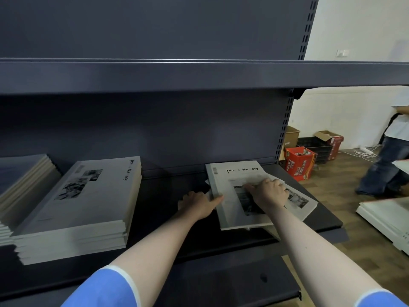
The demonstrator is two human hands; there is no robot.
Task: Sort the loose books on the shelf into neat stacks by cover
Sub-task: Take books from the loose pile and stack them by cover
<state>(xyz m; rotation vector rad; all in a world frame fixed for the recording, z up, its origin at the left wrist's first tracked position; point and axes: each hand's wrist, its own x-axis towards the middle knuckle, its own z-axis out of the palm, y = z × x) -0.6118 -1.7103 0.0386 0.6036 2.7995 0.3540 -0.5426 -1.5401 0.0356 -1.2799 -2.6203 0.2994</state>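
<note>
Left hand [200, 204]: thumb lies on the left edge of the top white book [230, 191], fingers curled below that edge among the loose pages; it grasps this book.

Right hand [267, 192]: laid palm-down on the same cover, fingers spread flat across the printed photograph, pressing rather than clenching.

Top white book: title reads "Time & Memory" in part, barcode at its upper left corner. It lies flat on the dark shelf [159, 209], near the shelf's right end and close to the back panel.

Loose books [298, 200]: same white cover, fanned out askew beneath the top book, one jutting toward the shelf's right front corner.

Neat white stack [84, 207]: same title, squared up, left of centre on the shelf, reaching to the front edge, well apart from the loose books.

Grey-blue stack [24, 178]: at the shelf's left end, just beside the white stack.

Beyond the shelf's right end: red cartons [298, 162] on a wooden floor, and a person [391, 151] standing in jeans.
</note>
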